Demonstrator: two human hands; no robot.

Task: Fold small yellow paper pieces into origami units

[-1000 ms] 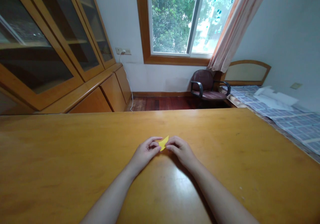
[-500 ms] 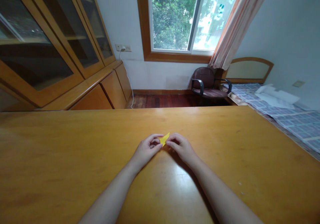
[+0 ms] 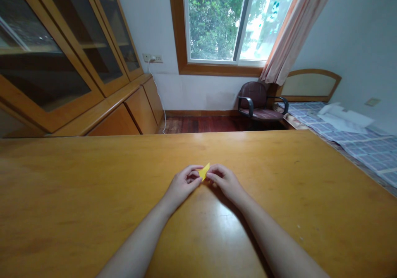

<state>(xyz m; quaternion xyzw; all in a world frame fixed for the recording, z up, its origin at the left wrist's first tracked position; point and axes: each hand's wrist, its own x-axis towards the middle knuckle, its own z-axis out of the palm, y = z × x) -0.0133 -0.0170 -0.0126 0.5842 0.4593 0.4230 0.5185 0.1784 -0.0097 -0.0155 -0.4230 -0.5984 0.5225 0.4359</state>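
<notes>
A small piece of folded yellow paper (image 3: 204,172) is held between my hands, just above the middle of the wooden table (image 3: 93,187). One corner of it points up and to the right. My left hand (image 3: 185,183) is closed on its left side, with the thumb at the lower edge and the fingers curled at the upper edge. From the right, my right hand (image 3: 223,179) pinches its other side between thumb and forefinger. The fingertips cover parts of the paper, so its full shape is hidden.
Beyond the table's far edge stands a dark red armchair (image 3: 252,98) under the window. A wooden cabinet (image 3: 102,75) with glass doors lines the left wall. At right is a bed (image 3: 356,145) with checked bedding and white sheets on it.
Both hands keep their grip on the yellow paper, with only tiny finger movement. The view has shifted very slightly.
</notes>
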